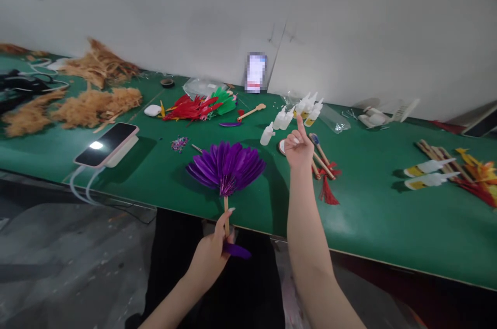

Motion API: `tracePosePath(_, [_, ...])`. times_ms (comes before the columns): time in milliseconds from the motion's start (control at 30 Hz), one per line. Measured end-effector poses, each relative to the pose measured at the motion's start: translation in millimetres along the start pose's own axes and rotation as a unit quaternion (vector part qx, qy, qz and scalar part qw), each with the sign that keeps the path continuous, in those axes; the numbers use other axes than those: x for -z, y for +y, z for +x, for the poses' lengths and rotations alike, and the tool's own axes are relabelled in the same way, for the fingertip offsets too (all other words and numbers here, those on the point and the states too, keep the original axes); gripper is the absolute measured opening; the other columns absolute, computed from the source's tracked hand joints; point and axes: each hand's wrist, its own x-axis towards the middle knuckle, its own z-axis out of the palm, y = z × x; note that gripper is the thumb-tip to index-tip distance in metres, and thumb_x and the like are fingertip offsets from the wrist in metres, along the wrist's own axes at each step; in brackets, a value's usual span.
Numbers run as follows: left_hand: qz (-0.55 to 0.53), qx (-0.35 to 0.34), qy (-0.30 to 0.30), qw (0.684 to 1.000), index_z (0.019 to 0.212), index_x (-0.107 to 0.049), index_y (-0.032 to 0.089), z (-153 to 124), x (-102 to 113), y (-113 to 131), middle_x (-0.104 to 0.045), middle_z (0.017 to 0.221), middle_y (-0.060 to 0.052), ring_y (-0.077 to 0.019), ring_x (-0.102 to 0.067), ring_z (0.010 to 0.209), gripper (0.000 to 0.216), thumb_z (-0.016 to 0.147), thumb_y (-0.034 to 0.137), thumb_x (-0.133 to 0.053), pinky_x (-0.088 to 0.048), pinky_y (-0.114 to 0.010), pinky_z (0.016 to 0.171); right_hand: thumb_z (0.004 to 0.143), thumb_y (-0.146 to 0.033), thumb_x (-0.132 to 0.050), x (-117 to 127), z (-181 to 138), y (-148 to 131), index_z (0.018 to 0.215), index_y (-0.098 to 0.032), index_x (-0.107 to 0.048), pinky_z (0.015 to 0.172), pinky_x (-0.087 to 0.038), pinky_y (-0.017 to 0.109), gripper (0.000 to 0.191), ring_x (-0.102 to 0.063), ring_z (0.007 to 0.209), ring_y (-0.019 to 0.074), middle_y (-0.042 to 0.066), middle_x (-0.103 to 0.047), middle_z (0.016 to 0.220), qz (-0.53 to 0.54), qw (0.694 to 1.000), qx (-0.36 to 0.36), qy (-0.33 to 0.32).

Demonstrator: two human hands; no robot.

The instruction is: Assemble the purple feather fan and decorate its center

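A fan of purple feathers [229, 164] on a thin wooden handle stands upright near the table's front edge. My left hand [212, 254] is closed around that handle, and one loose purple feather [237, 251] sticks out beneath its fingers. Farther forward is my right hand [300, 146], raised over the table, index finger stretched out and the other fingers bent. I see nothing held in it. Just beyond its fingertip stands a cluster of white glue bottles [310, 110], some yellow-labelled. A single small white bottle [267, 134] stands to its left. Wooden handles with red tassels [324, 163] lie beside my right wrist.
Red feathers [192, 108] and green feathers [223, 101] lie at the back. A phone [108, 145] with cables rests at left, near brown fibre bundles [97, 103]. Another lit phone [255, 72] leans on the wall. Two glue bottles [427, 181] lie at right.
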Motion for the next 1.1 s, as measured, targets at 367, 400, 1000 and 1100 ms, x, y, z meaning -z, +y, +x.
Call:
tracePosePath(367, [0.004,0.053,-0.03,0.998,0.144,-0.017,0.02,1.7,10.0,14.9,-0.049,0.059,0.007,-0.0123,-0.055,0.048,0.057,0.091,0.018,-0.038,-0.032,-0.018,0.048,0.078,-0.025,-0.058,-18.2,-4.7,10.9,0.095,-0.026,-0.063,0.038,-0.018,0.021,0.019,-0.013,0.036,0.0078,-0.012,-0.013,0.04,-0.13,0.989,-0.004,-0.076])
tracePosePath(400, [0.009,0.062,-0.035,0.997,0.144,-0.017,0.019,2.3,12.0,17.0,-0.05,0.059,0.007,-0.0127,-0.055,0.048,0.057,0.09,0.018,-0.038,-0.032,-0.019,0.048,0.077,-0.027,-0.059,-25.5,-7.3,12.0,0.096,-0.026,-0.062,0.039,-0.018,0.022,0.019,-0.013,0.036,0.0076,-0.012,-0.015,0.039,-0.15,0.984,-0.004,-0.095])
tracePosePath(1000, [0.007,0.025,-0.086,0.996,0.143,-0.019,0.016,12.2,16.8,34.9,-0.069,0.091,-0.007,-0.0213,-0.067,0.078,0.064,0.084,0.013,-0.043,-0.046,-0.027,0.066,0.092,-0.026,-0.05,-206.5,3.6,163.4,0.124,-0.019,-0.06,0.086,-0.045,0.025,0.033,-0.061,0.101,0.016,0.006,-0.066,0.118,-0.735,0.554,-0.013,-0.39])
tracePosePath(1100, [0.031,0.025,-0.081,0.996,0.142,-0.022,0.014,10.3,16.2,33.9,-0.07,0.087,-0.008,-0.0225,-0.068,0.074,0.057,0.088,0.018,-0.039,-0.045,-0.027,0.062,0.087,-0.031,-0.059,-206.1,10.1,182.2,0.129,-0.019,-0.054,0.091,-0.046,0.031,0.044,-0.06,0.107,0.0209,0.01,-0.063,0.124,-0.76,0.523,-0.025,-0.386])
